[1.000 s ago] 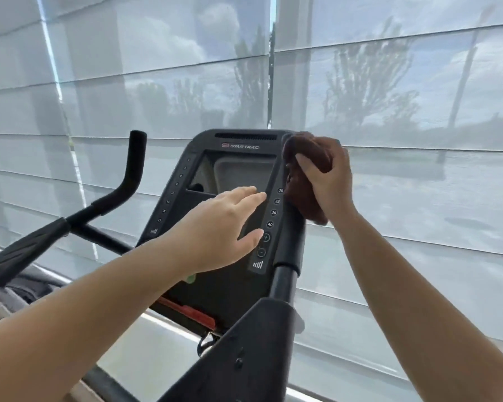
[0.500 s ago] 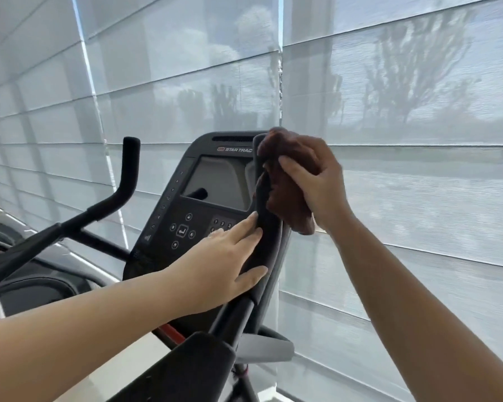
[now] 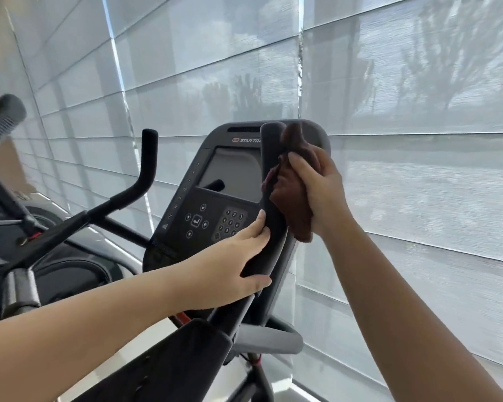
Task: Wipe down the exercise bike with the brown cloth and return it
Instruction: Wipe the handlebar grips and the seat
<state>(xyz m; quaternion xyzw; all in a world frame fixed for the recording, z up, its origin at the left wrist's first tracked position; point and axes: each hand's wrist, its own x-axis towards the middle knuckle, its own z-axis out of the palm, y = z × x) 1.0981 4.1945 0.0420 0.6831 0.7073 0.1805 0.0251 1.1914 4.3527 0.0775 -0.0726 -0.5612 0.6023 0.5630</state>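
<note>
While the brown cloth is held bunched against the upper handlebar, clamped in the curled fingers of the right hand, and the left hand is wrapped round the bar below, the nearby keypad could be pressed inadvertently, or the loose cloth tail dropped.

Sheer pale blinds hang across the far side and right. Daylight glows through them, showing tree silhouettes. A second machine stands left on the pale floor.
</note>
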